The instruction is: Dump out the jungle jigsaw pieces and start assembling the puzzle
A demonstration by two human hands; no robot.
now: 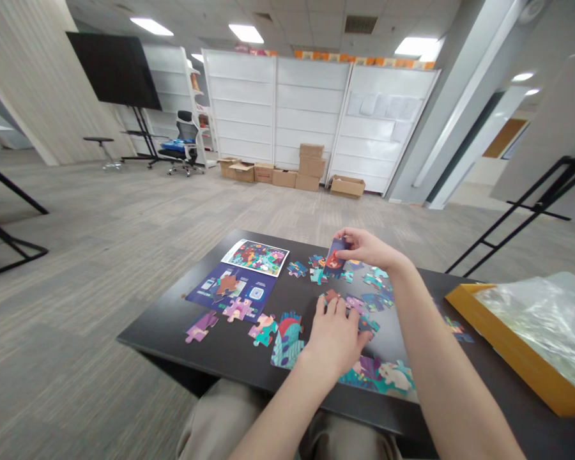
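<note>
My right hand (361, 248) is closed on a dark blue jigsaw puzzle piece (334, 257) with a red-orange figure, tilted above the far part of the black table. Flat and with fingers spread, my left hand (334, 331) rests over several pieces, its fingertips at a brown puzzle piece (331, 296). What lies under that palm is hidden. Left of it are a joined teal-and-red section (287, 340), a pink-and-teal piece (263, 329) and a purple piece (201, 326). A joined strip with a white animal (395, 375) runs along the near edge.
A printed picture sheet (259, 257) and a dark blue leaflet (211, 295) with loose pieces lie at the table's left. An orange-yellow box (517, 358) holding clear plastic (546, 326) stands right. Cardboard boxes (311, 167) line the far wall.
</note>
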